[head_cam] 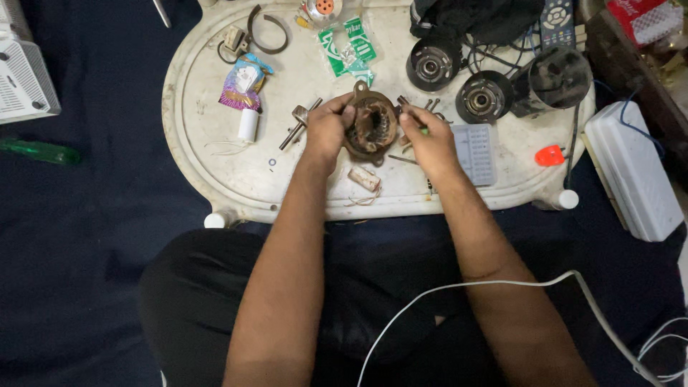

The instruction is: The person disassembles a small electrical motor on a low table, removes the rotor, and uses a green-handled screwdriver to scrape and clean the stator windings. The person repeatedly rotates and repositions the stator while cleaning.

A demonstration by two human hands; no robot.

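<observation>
Thin white cable is draped across the lap nearest the camera, above it both forearms reach to a worn white oval plastic table. Round rusty-brown metal motor stator with copper windings is held just above the table centre: left hand is clamped on its left rim, right hand is closed at its right edge around a thin tool with a green tip, only partly seen. Stator is judged heavy, stiff, sharp-edged; windings fragile, so the outer rim is the place to grip. Crowded close by: small metal shaft, white cylindrical capacitor, grey rectangular parts box, two black round motor end caps, green packet, loose screws.
</observation>
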